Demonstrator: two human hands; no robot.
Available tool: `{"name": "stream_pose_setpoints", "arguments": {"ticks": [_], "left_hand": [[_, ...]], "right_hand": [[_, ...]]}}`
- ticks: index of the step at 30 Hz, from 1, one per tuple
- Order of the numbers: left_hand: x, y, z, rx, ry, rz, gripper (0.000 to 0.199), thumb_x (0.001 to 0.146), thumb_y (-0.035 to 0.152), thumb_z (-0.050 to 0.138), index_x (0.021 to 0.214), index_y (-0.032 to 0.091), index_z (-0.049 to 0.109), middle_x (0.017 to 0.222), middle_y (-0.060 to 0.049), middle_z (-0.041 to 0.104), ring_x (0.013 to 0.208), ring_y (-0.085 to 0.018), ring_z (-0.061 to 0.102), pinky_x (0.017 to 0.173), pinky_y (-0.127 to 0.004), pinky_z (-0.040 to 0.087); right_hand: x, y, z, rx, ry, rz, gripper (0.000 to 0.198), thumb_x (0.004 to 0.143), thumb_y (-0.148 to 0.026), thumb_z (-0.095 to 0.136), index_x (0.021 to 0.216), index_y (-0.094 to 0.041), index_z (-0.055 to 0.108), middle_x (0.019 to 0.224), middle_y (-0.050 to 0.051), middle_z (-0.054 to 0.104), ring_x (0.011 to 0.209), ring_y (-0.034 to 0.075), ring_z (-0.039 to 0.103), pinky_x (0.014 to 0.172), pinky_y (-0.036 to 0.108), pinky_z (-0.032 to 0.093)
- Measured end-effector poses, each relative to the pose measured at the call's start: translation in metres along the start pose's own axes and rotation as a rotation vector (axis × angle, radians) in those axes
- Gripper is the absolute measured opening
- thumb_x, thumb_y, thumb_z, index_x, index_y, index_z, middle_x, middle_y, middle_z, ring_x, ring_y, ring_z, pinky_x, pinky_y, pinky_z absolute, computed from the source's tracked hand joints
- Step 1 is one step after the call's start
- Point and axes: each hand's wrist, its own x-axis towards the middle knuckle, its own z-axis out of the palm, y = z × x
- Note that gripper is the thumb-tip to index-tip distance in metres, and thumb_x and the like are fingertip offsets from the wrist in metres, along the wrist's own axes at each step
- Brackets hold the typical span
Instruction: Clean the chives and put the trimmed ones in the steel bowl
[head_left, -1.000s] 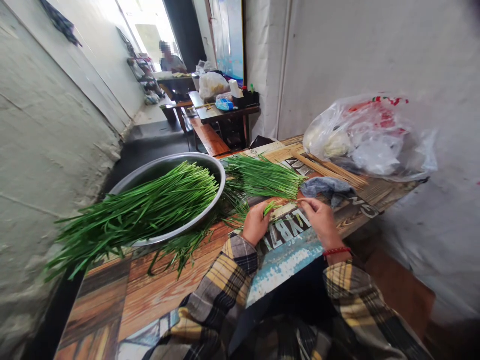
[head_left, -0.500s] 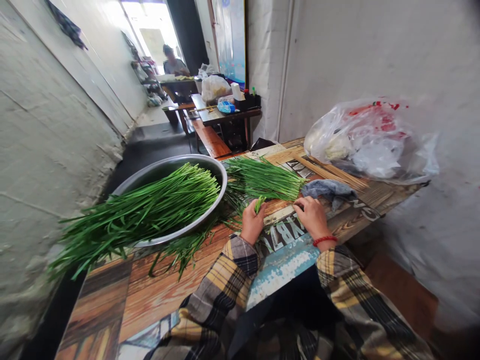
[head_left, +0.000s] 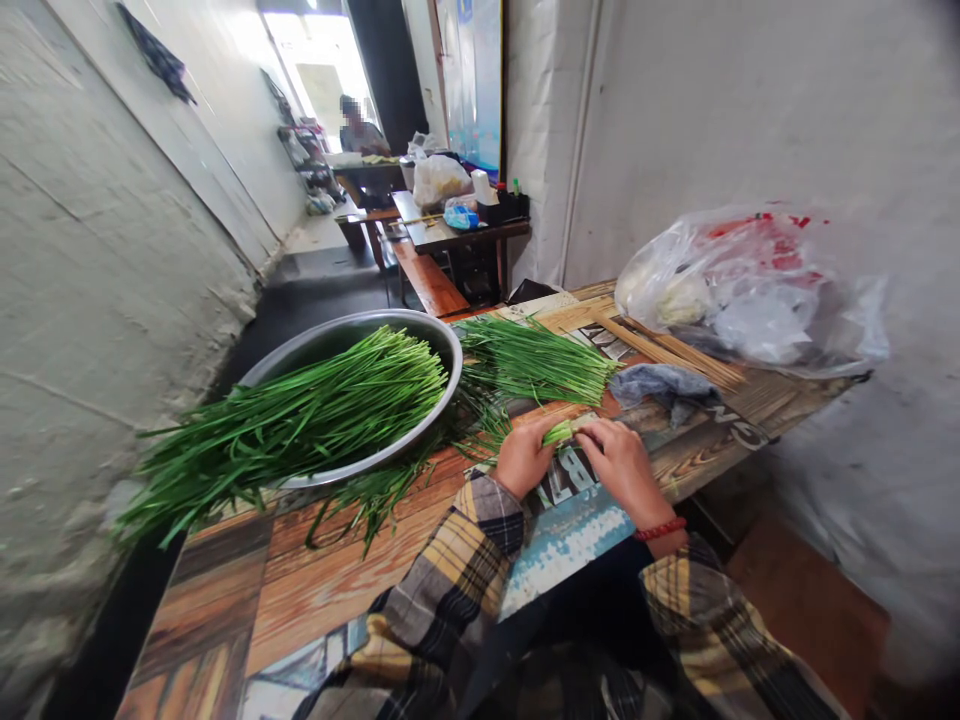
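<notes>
My left hand [head_left: 523, 458] is closed round a small bunch of garlic chives [head_left: 559, 434], pale stem ends pointing right. At those ends, the fingers of my right hand [head_left: 619, 465], which has a red bead bracelet at the wrist, are pinched together on the stems. Just beyond both hands lies a flat pile of garlic chives [head_left: 540, 358] on the table. To the left, a big metal basin [head_left: 455, 385] holds a thick heap of garlic chives [head_left: 337, 400], their leaves hanging over its rim. Loose leaves [head_left: 375, 495] are scattered below the basin.
A crumpled grey cloth [head_left: 664, 388] lies beyond my right hand, beside long thin wooden sticks [head_left: 667, 350]. A clear plastic bag [head_left: 757, 290] sits at the table's right end. Further back are another table [head_left: 427, 235] and a seated person [head_left: 361, 130].
My right hand has come left to the stem ends, now pinching them. The bunch in my left hand has turned from pointing up to pointing right. The view has shifted slightly.
</notes>
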Motion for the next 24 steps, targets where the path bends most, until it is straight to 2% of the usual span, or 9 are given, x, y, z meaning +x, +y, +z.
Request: {"name": "stream_pose_setpoints", "arguments": {"ticks": [2, 6, 9, 12, 14, 17, 19, 24], "left_hand": [[-0.002, 0.004, -0.001, 0.112, -0.080, 0.005, 0.023, 0.084, 0.012, 0.051, 0.099, 0.020, 0.067, 0.096, -0.005, 0.070, 0.092, -0.019, 0.064, 0.082, -0.030, 0.049], [-0.005, 0.007, 0.000, 0.278, -0.109, -0.010, 0.017, 0.082, 0.012, 0.051, 0.086, 0.020, 0.065, 0.084, -0.005, 0.068, 0.082, -0.018, 0.063, 0.072, -0.027, 0.047], [-0.006, 0.008, 0.001, 0.335, -0.124, -0.012, 0.015, 0.081, 0.011, 0.051, 0.082, 0.020, 0.063, 0.078, -0.004, 0.065, 0.077, -0.019, 0.061, 0.068, -0.027, 0.045], [-0.005, 0.007, 0.001, 0.311, -0.108, -0.021, 0.015, 0.080, 0.009, 0.050, 0.078, 0.020, 0.061, 0.076, -0.003, 0.063, 0.075, -0.018, 0.059, 0.067, -0.027, 0.043], [-0.003, 0.004, 0.001, 0.238, -0.041, -0.047, 0.015, 0.081, 0.009, 0.049, 0.077, 0.019, 0.059, 0.075, -0.002, 0.062, 0.075, -0.016, 0.057, 0.068, -0.026, 0.042], [0.000, -0.002, 0.000, 0.105, 0.128, -0.103, 0.015, 0.087, 0.016, 0.047, 0.078, 0.019, 0.058, 0.074, -0.001, 0.058, 0.074, -0.014, 0.054, 0.070, -0.025, 0.042], [0.002, -0.006, 0.000, 0.063, 0.229, -0.124, 0.019, 0.091, 0.021, 0.045, 0.076, 0.018, 0.057, 0.074, 0.000, 0.054, 0.074, -0.014, 0.051, 0.070, -0.025, 0.041], [0.003, -0.005, -0.004, 0.111, 0.382, -0.102, 0.022, 0.088, 0.024, 0.050, 0.068, 0.017, 0.056, 0.085, -0.005, 0.054, 0.086, -0.017, 0.050, 0.078, -0.029, 0.040]], "right_hand": [[-0.003, -0.007, -0.002, -0.068, -0.003, -0.040, 0.020, 0.091, -0.031, 0.047, 0.095, -0.023, 0.065, 0.098, 0.006, 0.069, 0.089, 0.022, 0.058, 0.075, 0.033, 0.036], [-0.005, -0.014, -0.005, -0.175, 0.006, -0.082, 0.015, 0.087, -0.024, 0.050, 0.094, -0.022, 0.064, 0.094, 0.006, 0.068, 0.087, 0.023, 0.056, 0.076, 0.034, 0.034], [-0.002, -0.014, -0.002, -0.141, 0.061, 0.011, 0.014, 0.085, -0.023, 0.050, 0.086, -0.021, 0.063, 0.088, 0.007, 0.067, 0.085, 0.023, 0.056, 0.076, 0.034, 0.036], [0.002, -0.007, 0.001, 0.077, 0.137, 0.161, 0.020, 0.086, -0.025, 0.044, 0.082, -0.020, 0.063, 0.082, 0.007, 0.067, 0.080, 0.021, 0.058, 0.074, 0.033, 0.041], [0.004, 0.000, 0.000, 0.218, 0.112, 0.167, 0.021, 0.085, -0.026, 0.044, 0.086, -0.020, 0.065, 0.083, 0.006, 0.068, 0.078, 0.020, 0.060, 0.074, 0.032, 0.044], [0.005, 0.012, -0.007, 0.279, -0.063, 0.005, 0.023, 0.082, -0.025, 0.050, 0.097, -0.022, 0.067, 0.092, 0.004, 0.069, 0.086, 0.020, 0.062, 0.082, 0.033, 0.045], [0.008, 0.019, -0.012, 0.276, -0.117, -0.058, 0.024, 0.083, -0.025, 0.052, 0.100, -0.023, 0.069, 0.099, 0.004, 0.069, 0.094, 0.020, 0.062, 0.088, 0.033, 0.044], [0.025, 0.043, -0.011, 0.105, 0.061, 0.098, 0.026, 0.087, -0.025, 0.047, 0.097, -0.016, 0.070, 0.096, 0.011, 0.069, 0.093, 0.021, 0.061, 0.087, 0.034, 0.044]]}}
